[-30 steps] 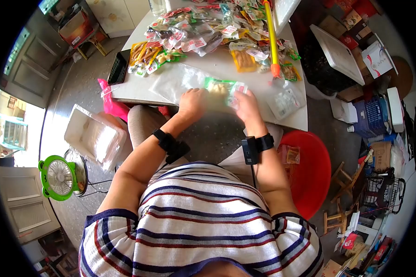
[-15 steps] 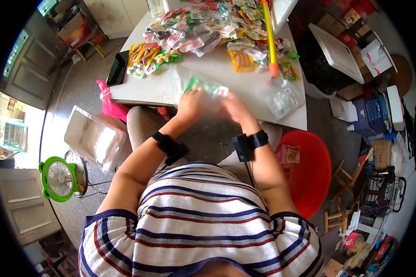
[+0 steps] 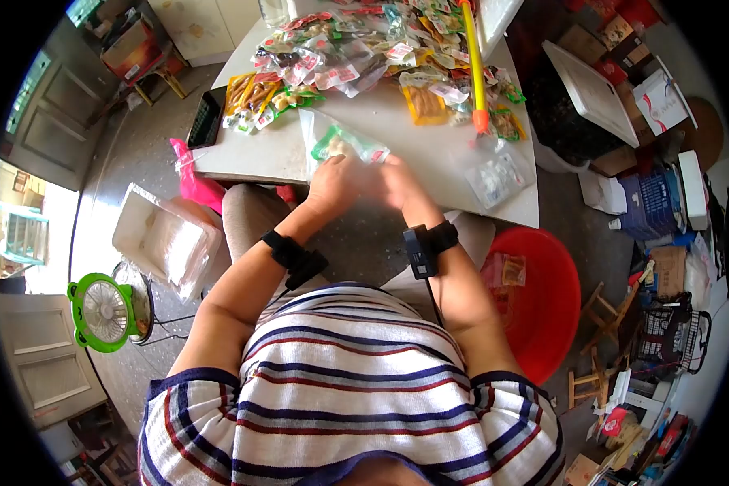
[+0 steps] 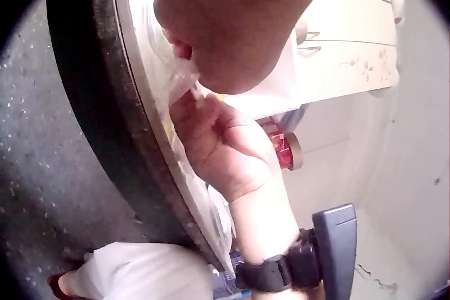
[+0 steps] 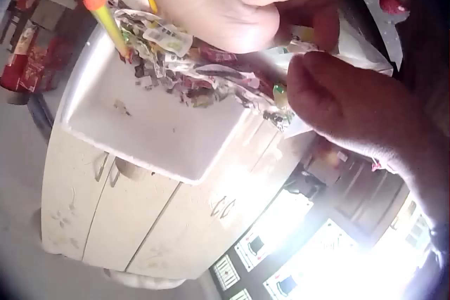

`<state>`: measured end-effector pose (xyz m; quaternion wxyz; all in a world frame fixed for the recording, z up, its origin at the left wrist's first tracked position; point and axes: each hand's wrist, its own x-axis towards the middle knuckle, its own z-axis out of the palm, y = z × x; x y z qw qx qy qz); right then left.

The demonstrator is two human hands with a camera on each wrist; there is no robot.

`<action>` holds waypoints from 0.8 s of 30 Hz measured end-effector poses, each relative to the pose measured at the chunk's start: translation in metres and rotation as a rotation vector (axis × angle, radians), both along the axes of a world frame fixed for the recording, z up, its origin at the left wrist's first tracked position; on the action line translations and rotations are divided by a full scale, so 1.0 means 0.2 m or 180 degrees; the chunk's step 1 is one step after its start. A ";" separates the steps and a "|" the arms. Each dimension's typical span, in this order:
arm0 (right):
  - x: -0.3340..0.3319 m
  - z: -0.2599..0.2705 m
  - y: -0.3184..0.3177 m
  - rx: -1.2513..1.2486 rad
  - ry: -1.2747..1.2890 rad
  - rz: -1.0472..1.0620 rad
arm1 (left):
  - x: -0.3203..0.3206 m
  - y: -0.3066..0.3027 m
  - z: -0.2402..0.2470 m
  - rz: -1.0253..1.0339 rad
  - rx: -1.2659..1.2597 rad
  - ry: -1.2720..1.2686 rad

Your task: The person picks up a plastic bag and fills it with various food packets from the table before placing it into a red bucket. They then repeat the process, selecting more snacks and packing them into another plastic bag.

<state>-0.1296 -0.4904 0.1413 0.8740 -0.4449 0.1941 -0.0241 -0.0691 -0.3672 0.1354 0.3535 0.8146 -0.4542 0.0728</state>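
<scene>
In the head view a food packet [image 3: 330,144] with green edges and pale pieces lies within the outline of a clear plastic bag [image 3: 309,128], close over the table's front edge. My left hand [image 3: 332,186] grips the bag's near side with curled fingers, partly covering the packet. At the packet's right end is my right hand [image 3: 401,186], blurred. Clear film [image 4: 184,82] stretches between the hands in the left wrist view, where the right hand [image 4: 225,145] pinches it. The right wrist view shows my left thumb close to my right hand [image 5: 232,4]; the packet is mostly hidden there.
Several food packets [image 3: 332,57] are heaped at the back of the white table [image 3: 243,162]. A yellow tube with orange ends [image 3: 475,73] and a clear bag of small white sachets [image 3: 498,174] lie at the right. A red tub [image 3: 555,300] stands on the floor to the right.
The packet has shifted left from between both hands into the outline of the clear bag. My right hand has moved left, closer to the left hand, which stays nearly in place.
</scene>
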 end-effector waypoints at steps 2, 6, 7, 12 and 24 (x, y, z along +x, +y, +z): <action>0.07 -0.18 -0.04 -0.1574 -0.0035 -0.0295 | 0.00 -0.02 0.00 -0.0217 0.0144 -0.0056; 0.08 -0.11 -0.05 -0.2919 -0.0315 -0.0001 | -0.03 -0.02 0.10 -0.0346 0.0374 -0.0136; 0.05 -0.01 -0.04 -0.1717 -0.0099 0.0051 | -0.02 -0.02 0.11 -0.0348 0.0502 -0.0122; 0.07 -0.07 -0.01 -0.0797 0.0139 -0.0355 | 0.00 -0.03 0.08 -0.0296 0.0835 0.0133; -0.02 -0.10 -0.11 -0.1936 0.0429 -0.0552 | 0.39 0.15 0.10 0.0761 -0.0969 -0.0656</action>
